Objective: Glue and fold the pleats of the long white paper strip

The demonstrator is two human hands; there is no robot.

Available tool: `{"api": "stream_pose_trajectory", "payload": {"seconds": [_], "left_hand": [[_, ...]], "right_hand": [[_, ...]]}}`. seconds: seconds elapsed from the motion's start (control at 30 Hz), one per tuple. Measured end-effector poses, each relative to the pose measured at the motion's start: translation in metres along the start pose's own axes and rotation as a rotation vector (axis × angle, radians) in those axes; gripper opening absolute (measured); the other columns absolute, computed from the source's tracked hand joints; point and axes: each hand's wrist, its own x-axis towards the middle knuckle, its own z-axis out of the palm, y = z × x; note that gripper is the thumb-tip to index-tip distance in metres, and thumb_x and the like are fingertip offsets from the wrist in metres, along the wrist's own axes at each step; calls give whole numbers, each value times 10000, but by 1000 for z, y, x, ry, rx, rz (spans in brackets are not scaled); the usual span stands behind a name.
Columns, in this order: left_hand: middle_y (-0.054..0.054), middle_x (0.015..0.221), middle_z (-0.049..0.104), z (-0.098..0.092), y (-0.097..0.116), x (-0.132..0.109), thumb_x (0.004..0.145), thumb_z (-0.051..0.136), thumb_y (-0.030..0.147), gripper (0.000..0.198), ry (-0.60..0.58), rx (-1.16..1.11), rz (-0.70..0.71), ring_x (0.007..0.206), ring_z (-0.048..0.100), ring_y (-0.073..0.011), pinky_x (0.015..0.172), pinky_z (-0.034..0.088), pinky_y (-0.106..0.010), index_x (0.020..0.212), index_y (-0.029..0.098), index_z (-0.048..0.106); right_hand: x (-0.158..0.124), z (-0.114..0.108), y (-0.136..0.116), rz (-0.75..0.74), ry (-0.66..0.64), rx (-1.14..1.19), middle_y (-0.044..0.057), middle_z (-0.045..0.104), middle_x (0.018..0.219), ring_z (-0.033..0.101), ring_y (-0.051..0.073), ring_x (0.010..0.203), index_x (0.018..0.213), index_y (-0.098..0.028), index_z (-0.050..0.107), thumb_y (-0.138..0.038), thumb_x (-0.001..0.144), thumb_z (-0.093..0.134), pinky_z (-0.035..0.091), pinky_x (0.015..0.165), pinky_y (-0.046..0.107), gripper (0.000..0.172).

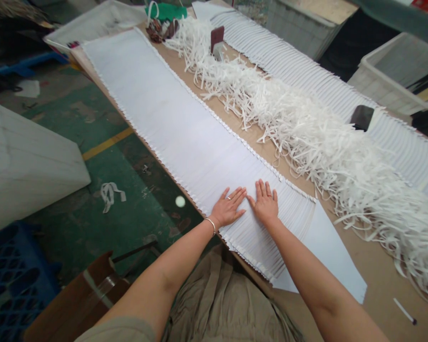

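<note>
At your far left a big white bundle (24, 166) and a blue crate (7, 280) sit on the green floor. Your left hand (228, 207) lies flat, fingers spread, gripping nothing, on the long row of overlapped white sheets (171, 118). Your right hand (266, 204) lies flat and empty just beside it. Right of the row, a heap of paper strips (306, 128) runs along the table (371, 266), with a dark block (362, 117) and a second row of sheets (306, 66) beyond.

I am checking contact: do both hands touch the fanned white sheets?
Touching. The head view shows the left hand and right hand lying flat on the fanned white sheets.
</note>
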Motion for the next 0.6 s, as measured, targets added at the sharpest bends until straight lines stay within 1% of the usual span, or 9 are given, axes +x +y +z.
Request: {"api": "stream_pose_trajectory", "payload": {"seconds": [0.13, 0.2, 0.27, 0.37, 0.43, 0.5, 0.6], "left_hand": [[-86, 1697, 284, -1, 1, 1, 1052, 319, 538, 689, 5, 4, 0, 1595, 206, -236, 1301, 86, -543, 1652, 206, 253], [-90, 1696, 286, -1, 4, 1, 1056, 318, 527, 683, 14, 3, -15, 1595, 204, -241, 1300, 90, -555, 1653, 203, 249], [-86, 1699, 278, -1, 8, 0, 1057, 327, 517, 675, 23, 2, -15, 1599, 189, -247, 1298, 91, -566, 1654, 211, 250], [-41, 1702, 278, 3, 15, -1, 1056, 346, 504, 643, 14, -10, 50, 1603, 170, -231, 1302, 91, -559, 1649, 267, 265], [-16, 1703, 276, 5, 17, -2, 1060, 336, 503, 625, 4, -20, 79, 1603, 166, -216, 1305, 76, -553, 1644, 288, 274], [-17, 1707, 261, 7, 17, -2, 1062, 321, 513, 626, -2, -24, 75, 1604, 161, -215, 1306, 58, -553, 1643, 282, 278], [-26, 1709, 251, 9, 15, -2, 1060, 321, 527, 638, -11, -22, 71, 1605, 158, -219, 1307, 45, -547, 1643, 271, 280]], "right_hand": [[-3, -11, 2, 1, -42, 14, 97, 160, 1727, 124, 275, 1611, 1657, -159, 190, -602, 1047, 256, 141, 1275, 558, 756], [-11, -17, 6, 2, -23, 12, 114, 125, 1730, 106, 270, 1614, 1660, -136, 154, -602, 1048, 241, 148, 1276, 549, 775], [-24, -21, 12, -6, 13, -2, 124, 102, 1732, 75, 263, 1619, 1662, -122, 123, -604, 1046, 242, 128, 1281, 550, 791], [-46, -19, 19, -32, -16, -11, 133, 137, 1726, 92, 267, 1617, 1657, -114, 152, -605, 1042, 268, 113, 1282, 556, 796], [-58, -16, 22, -6, -24, -12, 149, 146, 1722, 104, 278, 1615, 1653, -97, 165, -607, 1040, 275, 111, 1280, 558, 806], [-67, -14, 26, 26, -12, -19, 156, 143, 1721, 110, 285, 1613, 1653, -93, 164, -598, 1043, 268, 98, 1278, 567, 799], [-80, -10, 34, 49, -31, -27, 157, 159, 1718, 138, 290, 1608, 1652, -107, 187, -587, 1046, 264, 105, 1273, 581, 778]]}}
